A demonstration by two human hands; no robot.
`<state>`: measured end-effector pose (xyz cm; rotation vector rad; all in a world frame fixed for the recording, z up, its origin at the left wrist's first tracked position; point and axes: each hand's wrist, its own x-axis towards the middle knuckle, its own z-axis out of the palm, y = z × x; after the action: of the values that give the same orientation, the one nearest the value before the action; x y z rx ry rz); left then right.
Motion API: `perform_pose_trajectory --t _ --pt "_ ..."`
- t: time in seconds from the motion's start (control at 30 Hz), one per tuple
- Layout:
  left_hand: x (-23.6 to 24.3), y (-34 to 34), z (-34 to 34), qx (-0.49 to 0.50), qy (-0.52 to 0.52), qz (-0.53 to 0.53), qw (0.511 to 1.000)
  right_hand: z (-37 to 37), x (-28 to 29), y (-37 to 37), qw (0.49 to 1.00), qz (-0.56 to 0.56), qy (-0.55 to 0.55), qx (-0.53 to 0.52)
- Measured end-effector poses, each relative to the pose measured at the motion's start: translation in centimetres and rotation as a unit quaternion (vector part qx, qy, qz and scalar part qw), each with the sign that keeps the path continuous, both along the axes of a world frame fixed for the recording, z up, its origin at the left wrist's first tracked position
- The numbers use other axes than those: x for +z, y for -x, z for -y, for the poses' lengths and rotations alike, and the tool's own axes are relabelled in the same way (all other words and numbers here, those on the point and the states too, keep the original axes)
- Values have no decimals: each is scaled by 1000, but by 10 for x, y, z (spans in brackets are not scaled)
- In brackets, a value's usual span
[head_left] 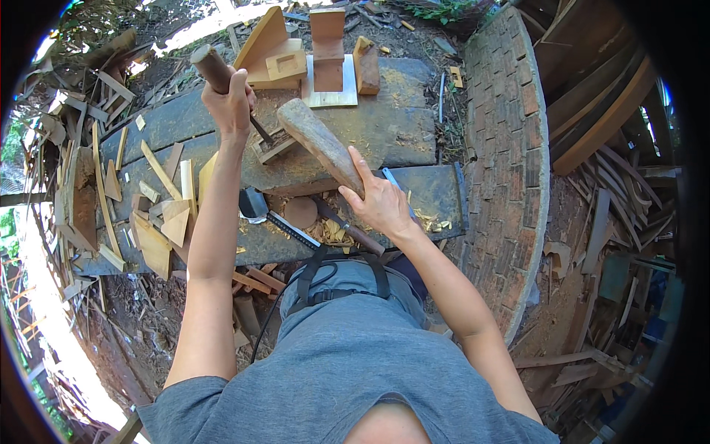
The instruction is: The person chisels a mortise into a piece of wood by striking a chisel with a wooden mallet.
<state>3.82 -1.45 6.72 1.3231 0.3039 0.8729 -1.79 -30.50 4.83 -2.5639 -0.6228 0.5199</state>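
Observation:
My left hand (228,109) is wrapped round the wooden handle of a chisel (212,68). The chisel slants down, its blade meeting a small wooden block (272,148) with a recess cut in it; the tip's depth cannot be made out. In my right hand (383,201) is a wooden club-like mallet (316,139), its thick end raised near the block and apart from the chisel handle. Closer to me on the dark workbench (399,152) lie a wooden-handled tool (353,231), a round wooden disc (300,212) and a black-and-silver straight tool (293,230).
Shaped wooden pieces (270,55) stand at the bench's far side, one with a recess (285,65). Wood offcuts (159,229) crowd the left end. Shavings (436,222) lie at the right. A curved brick wall (510,163) borders the bench's right, with stacked timber (610,133) beyond.

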Motion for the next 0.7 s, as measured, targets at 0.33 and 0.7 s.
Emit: perform_pose_trajectory --t 0.33,0.7 --pt "-7 3 -7 63 -13 30 997 1 -4 -2 1000 4 -26 -3" --pt "-3 5 -8 96 -2 47 994 3 -6 -2 999 -26 -18 -4"
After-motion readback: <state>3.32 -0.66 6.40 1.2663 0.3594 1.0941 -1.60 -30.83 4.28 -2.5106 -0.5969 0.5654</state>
